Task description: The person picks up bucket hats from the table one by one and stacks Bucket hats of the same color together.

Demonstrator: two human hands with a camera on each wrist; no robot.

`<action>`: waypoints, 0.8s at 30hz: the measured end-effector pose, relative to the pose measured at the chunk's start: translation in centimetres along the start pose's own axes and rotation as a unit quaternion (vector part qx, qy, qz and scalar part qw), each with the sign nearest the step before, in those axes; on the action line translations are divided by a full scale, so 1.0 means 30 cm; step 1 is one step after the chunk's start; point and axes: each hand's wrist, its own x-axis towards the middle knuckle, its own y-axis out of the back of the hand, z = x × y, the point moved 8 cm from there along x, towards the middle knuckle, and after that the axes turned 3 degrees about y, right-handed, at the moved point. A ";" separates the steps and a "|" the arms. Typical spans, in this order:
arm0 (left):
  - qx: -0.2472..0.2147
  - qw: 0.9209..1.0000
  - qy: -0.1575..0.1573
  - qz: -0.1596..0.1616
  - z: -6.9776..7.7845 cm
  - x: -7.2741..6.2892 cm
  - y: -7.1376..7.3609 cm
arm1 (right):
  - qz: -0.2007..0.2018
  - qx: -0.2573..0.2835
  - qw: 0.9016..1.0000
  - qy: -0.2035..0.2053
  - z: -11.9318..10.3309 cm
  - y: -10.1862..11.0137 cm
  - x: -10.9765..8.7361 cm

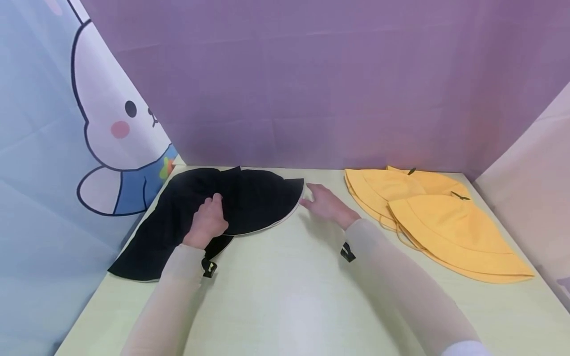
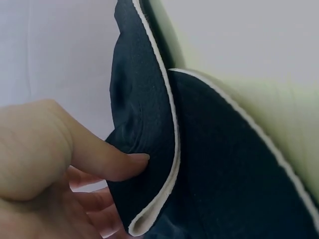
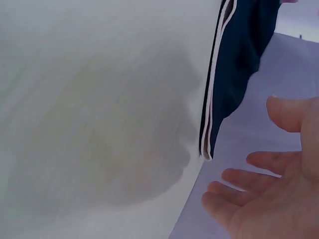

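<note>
Two black fabric hats with pale edging are folded flat at the table's back left. The upper hat (image 1: 267, 202) overlaps the lower hat (image 1: 156, 237). My left hand (image 1: 208, 222) pinches the upper hat's left corner; in the left wrist view the thumb (image 2: 114, 162) lies on the cloth, with the fingers behind it. Beside that hat's right tip is my right hand (image 1: 329, 205). The right wrist view shows its fingers (image 3: 264, 162) spread and relaxed, apart from the folded brim (image 3: 234, 64).
Two yellow hats, a front one (image 1: 454, 232) overlapping a back one (image 1: 378, 185), lie folded on the right side of the pale table (image 1: 285, 296). Cords hang from their left edges. A purple curtain (image 1: 303, 89) stands behind, with a rabbit-print cloth (image 1: 116, 94) at left.
</note>
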 end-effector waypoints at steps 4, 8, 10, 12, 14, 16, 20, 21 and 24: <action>0.012 1.000 -0.014 0.012 0.007 -0.001 -0.004 | -0.001 -0.013 1.000 -0.019 0.013 0.002 0.023; 0.020 0.999 -0.024 0.018 0.012 0.000 -0.010 | 0.005 -0.033 0.999 -0.030 0.035 -0.008 0.046; 0.023 0.999 -0.026 0.020 0.014 0.003 -0.011 | 0.007 -0.054 0.998 -0.023 0.043 -0.018 0.057; 0.026 0.999 -0.030 0.021 0.020 0.005 -0.015 | 0.007 -0.070 0.997 -0.019 0.051 -0.029 0.066; 0.034 0.998 -0.039 0.021 0.029 0.008 -0.019 | 0.009 -0.079 0.997 -0.017 0.058 -0.037 0.071; 0.039 0.998 -0.046 0.022 0.037 0.012 -0.024 | 0.009 -0.081 0.997 -0.019 0.065 -0.043 0.075; 0.048 0.997 -0.051 0.029 0.041 0.012 -0.025 | 0.014 -0.089 0.996 -0.016 0.067 -0.049 0.083; 0.048 0.997 -0.050 0.032 0.040 0.011 -0.023 | 0.015 -0.092 0.996 -0.014 0.065 -0.050 0.086; 0.050 0.997 -0.054 0.040 0.037 0.006 -0.017 | 0.026 -0.103 0.994 -0.012 0.057 -0.044 0.090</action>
